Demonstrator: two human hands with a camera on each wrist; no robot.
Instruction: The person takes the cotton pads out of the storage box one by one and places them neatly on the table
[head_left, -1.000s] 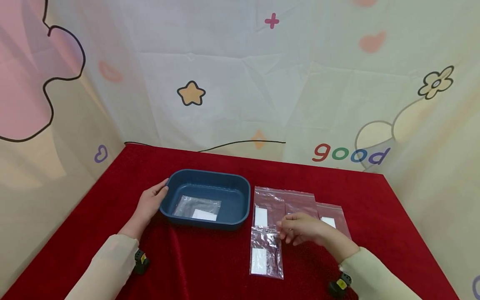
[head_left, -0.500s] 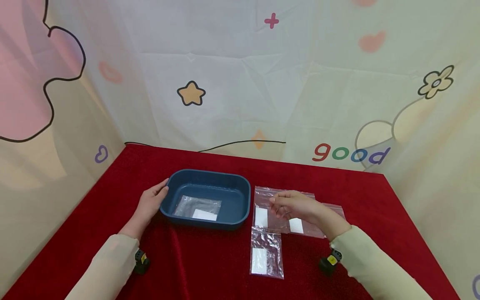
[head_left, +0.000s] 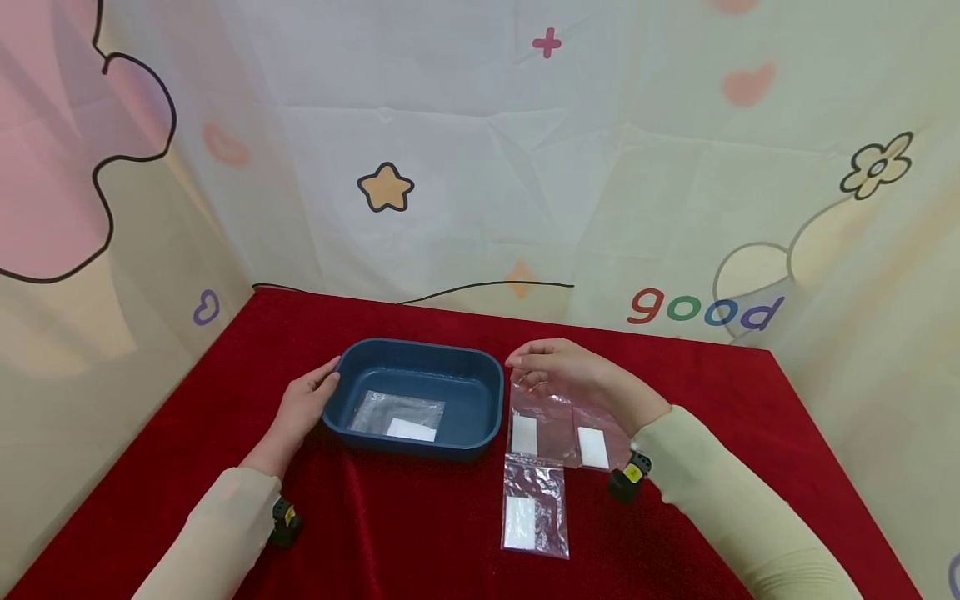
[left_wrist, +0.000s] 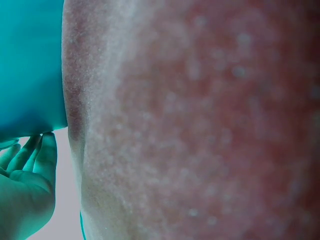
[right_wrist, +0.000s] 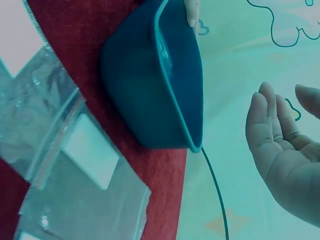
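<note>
My left hand (head_left: 302, 404) holds a dark blue rectangular basin (head_left: 416, 450) at its left end, thumb at the rim, fingertips against the wall; they also show in the left wrist view. Inside the basin lies a clear zip-lock bag (head_left: 367, 410) with a white label. My right hand (head_left: 558, 371) hovers just right of the basin, fingers loosely bent and holding nothing. Beneath it are more zip-lock bags, one (head_left: 555, 429) next to the basin and another (head_left: 609, 437) overlapping it on the right, partly hidden by the hand and forearm. A front zip-lock bag (head_left: 551, 508) lies nearest me.
A red velvet cloth (head_left: 427, 533) covers the table. Behind it hangs a pale printed curtain (head_left: 480, 167) that closes off the back and sides. Both wrists carry small black cameras (head_left: 628, 479).
My right hand has moved left and away from me over the bags, to the basin's right rear corner. The left hand, the basin and the bags look unmoved.
</note>
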